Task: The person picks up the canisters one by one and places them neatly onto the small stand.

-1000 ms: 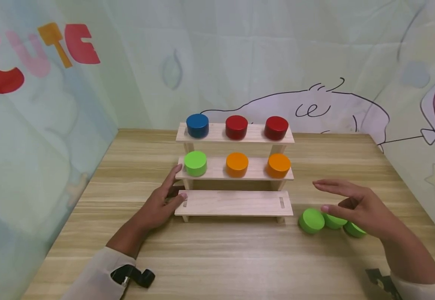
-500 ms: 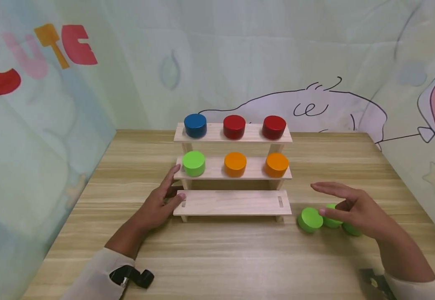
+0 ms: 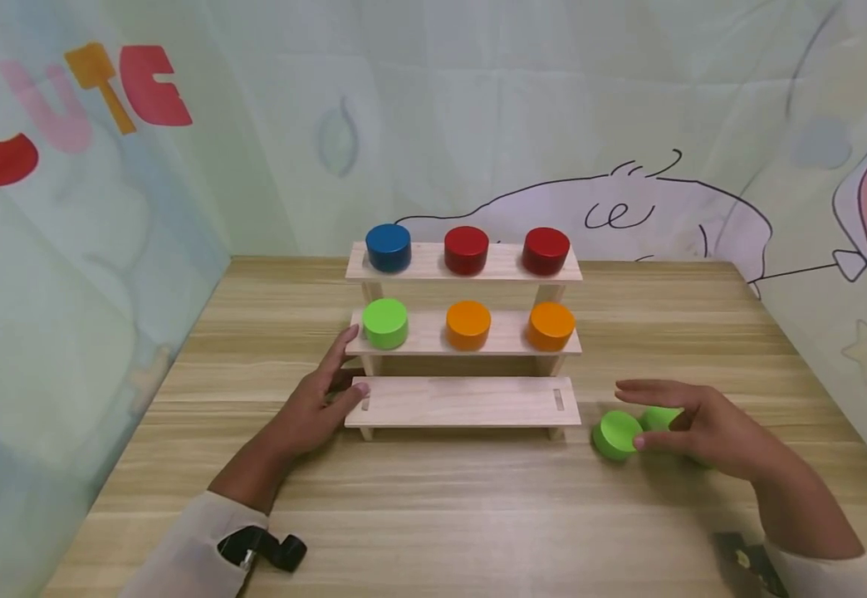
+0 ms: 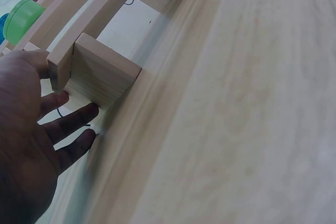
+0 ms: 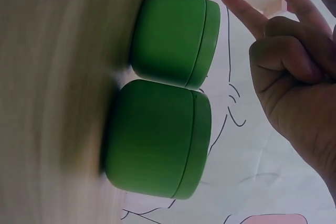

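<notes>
A three-step wooden rack stands on the table. My left hand rests at its left end, thumb on the lowest shelf and index fingertip at the middle shelf's edge; the other fingers spread beside the rack's leg in the left wrist view. My right hand hovers over small round green lidded tins, thumb and index finger apart and nothing between them. Its thumb tip is right at the nearest green tin. A second green tin shows partly behind the fingers; a third is hidden under the hand.
The middle shelf carries a light green tin and two orange tins. On the top shelf sit a blue tin and two red tins. A printed cloth backdrop stands behind the wood-grain table.
My right hand has come down lower over the green tins, its thumb tip now beside the nearest one. The left hand has stayed at the rack's left end.
</notes>
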Demonstrator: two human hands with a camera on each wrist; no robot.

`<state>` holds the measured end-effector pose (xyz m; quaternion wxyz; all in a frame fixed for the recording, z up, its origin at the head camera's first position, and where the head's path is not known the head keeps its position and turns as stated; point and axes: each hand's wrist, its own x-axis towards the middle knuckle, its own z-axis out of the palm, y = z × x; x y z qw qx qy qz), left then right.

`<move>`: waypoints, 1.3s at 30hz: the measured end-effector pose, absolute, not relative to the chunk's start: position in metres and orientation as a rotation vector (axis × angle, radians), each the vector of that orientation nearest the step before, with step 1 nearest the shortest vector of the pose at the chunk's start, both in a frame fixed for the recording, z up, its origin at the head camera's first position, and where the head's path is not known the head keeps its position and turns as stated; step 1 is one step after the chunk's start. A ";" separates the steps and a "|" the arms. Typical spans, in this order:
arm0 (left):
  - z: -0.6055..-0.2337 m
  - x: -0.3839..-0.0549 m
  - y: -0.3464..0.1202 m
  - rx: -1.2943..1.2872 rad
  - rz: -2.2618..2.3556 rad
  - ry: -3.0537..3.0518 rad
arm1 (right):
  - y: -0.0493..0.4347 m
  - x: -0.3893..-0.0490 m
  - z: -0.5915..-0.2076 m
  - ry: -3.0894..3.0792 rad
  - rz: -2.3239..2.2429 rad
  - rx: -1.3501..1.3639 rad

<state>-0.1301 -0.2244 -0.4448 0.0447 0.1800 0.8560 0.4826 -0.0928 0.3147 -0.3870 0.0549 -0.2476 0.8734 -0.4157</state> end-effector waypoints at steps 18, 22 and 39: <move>-0.447 -0.128 -0.225 0.555 1.478 2.624 | 0.320 -0.094 -0.394 2.553 -1.217 -0.789; -0.446 -0.129 -0.225 0.557 1.482 2.617 | 0.321 -0.094 -0.397 2.544 -1.227 -0.802; -0.446 -0.130 -0.225 0.565 1.482 2.616 | 0.320 -0.095 -0.402 2.568 -1.153 -0.782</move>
